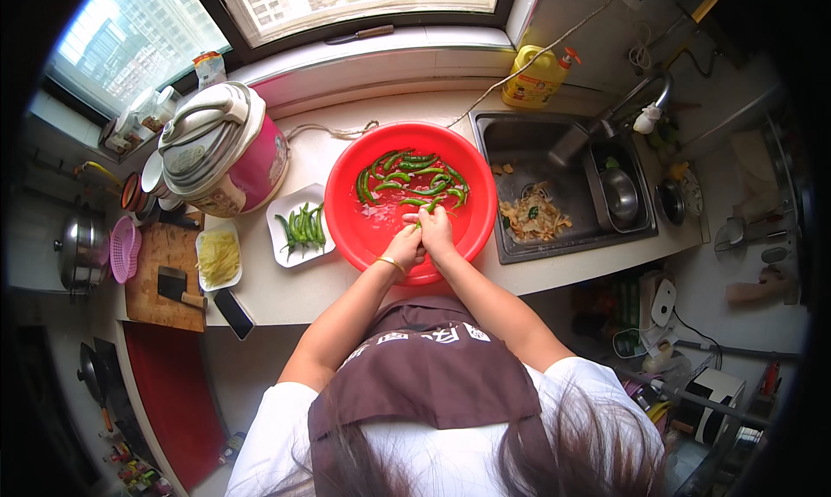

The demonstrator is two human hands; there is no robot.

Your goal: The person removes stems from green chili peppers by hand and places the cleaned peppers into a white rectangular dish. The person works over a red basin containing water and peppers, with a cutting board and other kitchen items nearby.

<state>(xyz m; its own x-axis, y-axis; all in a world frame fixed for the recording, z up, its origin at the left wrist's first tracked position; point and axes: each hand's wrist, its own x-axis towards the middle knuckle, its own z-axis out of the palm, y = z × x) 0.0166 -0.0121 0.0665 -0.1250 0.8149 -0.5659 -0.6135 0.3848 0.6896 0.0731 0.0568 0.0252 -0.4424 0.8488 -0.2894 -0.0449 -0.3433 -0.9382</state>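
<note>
A red plastic basin (343,237) of water stands before me, with several green chili peppers (417,164) floating at its far side. Over the near part of the basin my left hand (407,245) and my right hand (435,231) are together, both on one green chili pepper (432,205) whose end sticks out past the fingers. The fingers hide the rest of it. Left of the basin, more green chili peppers (304,226) lie on a white tray (289,257).
A steel sink (519,250) with vegetable peelings (535,214) adjoins the basin on the right. At left are a pink pressure cooker (240,166), a tray of pale shreds (219,255), a phone (234,314) and a cleaver (174,284) on a wooden board (146,302). A knife (360,34) lies on the windowsill.
</note>
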